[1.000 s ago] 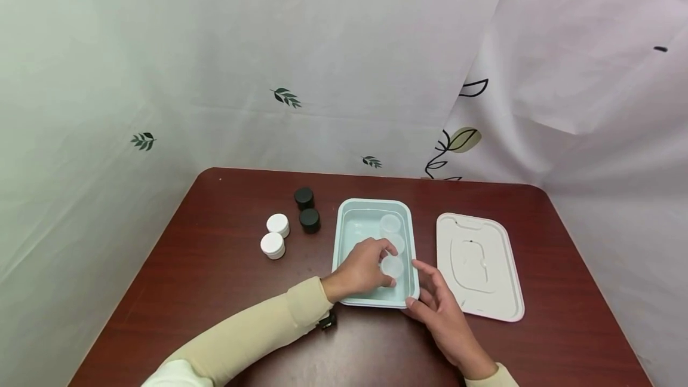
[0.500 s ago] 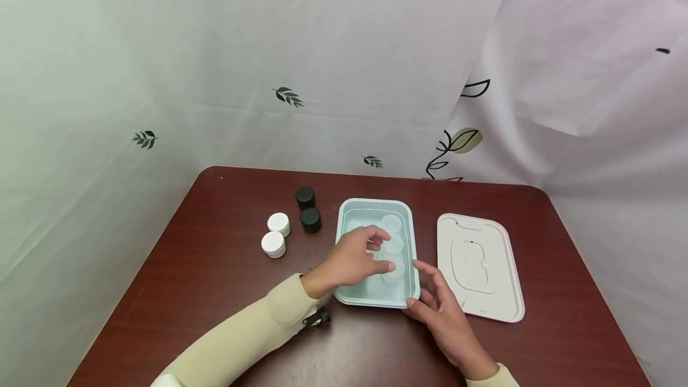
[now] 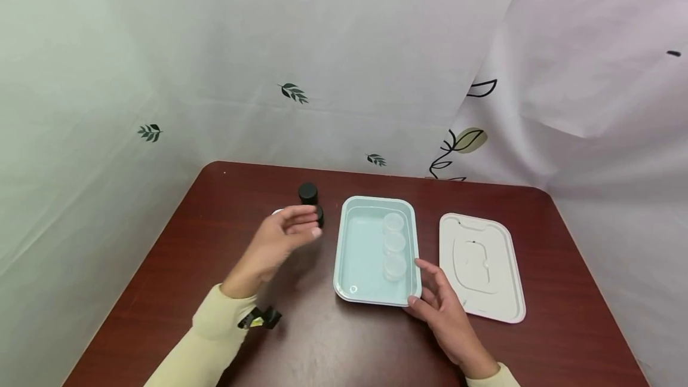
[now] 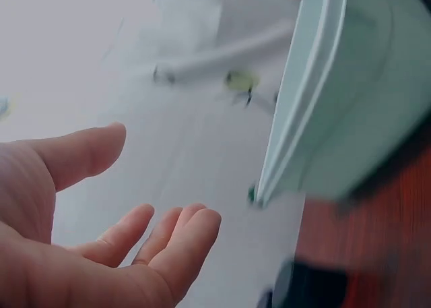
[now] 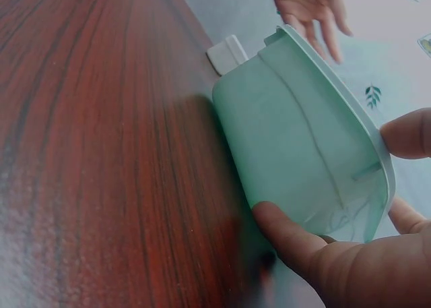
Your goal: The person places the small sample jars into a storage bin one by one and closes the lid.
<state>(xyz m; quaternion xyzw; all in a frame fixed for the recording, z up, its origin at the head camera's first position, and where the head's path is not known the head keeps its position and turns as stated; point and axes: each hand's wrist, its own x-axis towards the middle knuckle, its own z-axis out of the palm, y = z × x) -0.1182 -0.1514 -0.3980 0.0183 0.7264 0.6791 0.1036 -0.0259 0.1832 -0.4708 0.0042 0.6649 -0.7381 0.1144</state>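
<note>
Three clear cups (image 3: pixel 394 242) already lined up inside the pale green tray (image 3: pixel 355 261) at mid-surface, white lid (image 3: pixel 480 266) set aside just to its right. Right hand (image 3: pixel 443 310) steadying the tray's near corner, thumb and fingers on the rim. Left hand (image 3: pixel 279 242) empty, grip relaxed and open, above the black jars (image 3: pixel 308 193), these and a barely visible white jar (image 3: pixel 276 212) left outside.

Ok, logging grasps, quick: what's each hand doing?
Left hand: open, holding nothing, over the jars.
Right hand: holds the container at its near corner.
</note>
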